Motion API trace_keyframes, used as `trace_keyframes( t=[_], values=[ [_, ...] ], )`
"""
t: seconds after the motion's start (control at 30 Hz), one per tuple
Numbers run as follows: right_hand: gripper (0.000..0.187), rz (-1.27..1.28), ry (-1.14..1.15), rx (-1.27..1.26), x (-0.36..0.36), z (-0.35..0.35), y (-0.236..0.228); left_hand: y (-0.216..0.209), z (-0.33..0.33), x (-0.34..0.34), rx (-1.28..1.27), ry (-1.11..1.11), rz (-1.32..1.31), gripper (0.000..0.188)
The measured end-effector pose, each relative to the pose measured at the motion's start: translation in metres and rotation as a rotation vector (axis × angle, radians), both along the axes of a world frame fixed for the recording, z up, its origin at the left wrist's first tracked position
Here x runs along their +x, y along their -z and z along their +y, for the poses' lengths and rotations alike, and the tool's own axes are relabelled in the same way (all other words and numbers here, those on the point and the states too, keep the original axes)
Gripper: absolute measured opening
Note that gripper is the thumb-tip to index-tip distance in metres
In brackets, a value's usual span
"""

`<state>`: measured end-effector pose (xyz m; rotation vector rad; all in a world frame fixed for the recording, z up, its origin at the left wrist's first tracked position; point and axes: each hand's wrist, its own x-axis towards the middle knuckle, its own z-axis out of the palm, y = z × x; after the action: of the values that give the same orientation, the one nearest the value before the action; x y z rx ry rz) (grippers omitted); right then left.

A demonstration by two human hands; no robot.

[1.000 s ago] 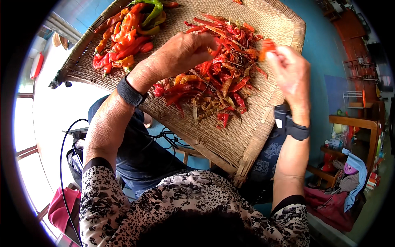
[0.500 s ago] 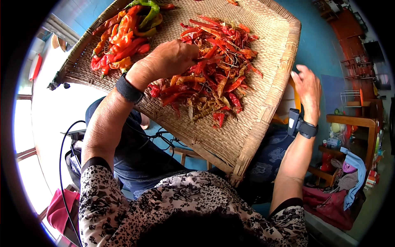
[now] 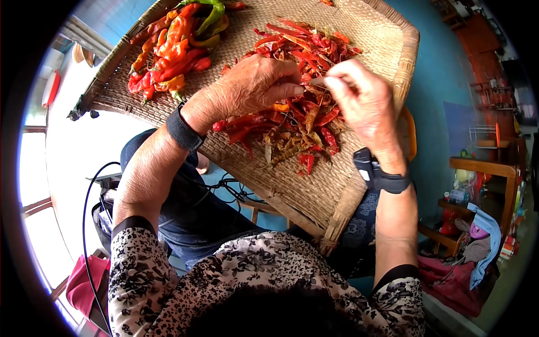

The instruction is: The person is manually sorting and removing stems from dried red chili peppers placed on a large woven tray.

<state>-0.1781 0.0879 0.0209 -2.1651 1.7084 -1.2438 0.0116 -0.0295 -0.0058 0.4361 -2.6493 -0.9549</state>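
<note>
A woven basket tray (image 3: pixel 387 33) rests over my lap. On it lies a heap of dried red chili peppers (image 3: pixel 269 119), wrinkled, with some brown and orange ones. My left hand (image 3: pixel 255 84) is above the heap's left side, fingers curled and thumb pressed in; what they grip is hidden. Facing it from the right, my right hand (image 3: pixel 365 104) has thumb and fingers pinched together, its tips close to the left hand's. A small thin piece seems to be between the two hands, too small to name.
Fresh red, orange and green peppers (image 3: pixel 177 48) make a separate pile at the tray's far left. Something yellow (image 3: pixel 410 135) shows beyond its right edge. Black cables (image 3: pixel 230 188) hang below the tray. At right stands a wooden chair (image 3: pixel 483 164) with cloths on it.
My right hand has come in from outside the tray's right edge to over the chili heap, beside my left hand. The left hand has shifted a little right. The tray has shifted slightly right.
</note>
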Motion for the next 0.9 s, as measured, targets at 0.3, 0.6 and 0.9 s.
trace_keyframes(
  t=[0.3, 0.6, 0.9],
  values=[
    [0.011, 0.330, 0.689, 0.099, -0.125, 0.049, -0.023, 0.031, 0.003, 0.005, -0.409, -0.006, -0.493, 0.014],
    [0.022, 0.458, 0.549, 0.128, -0.101, 0.043, -0.016, 0.015, -0.021, 0.007, -0.115, 0.052, -0.128, 0.016],
    [0.012, 0.058, -0.070, 0.161, 0.006, 0.002, -0.004, 0.008, 0.005, -0.012, -0.009, 0.114, 0.191, 0.018]
  ],
)
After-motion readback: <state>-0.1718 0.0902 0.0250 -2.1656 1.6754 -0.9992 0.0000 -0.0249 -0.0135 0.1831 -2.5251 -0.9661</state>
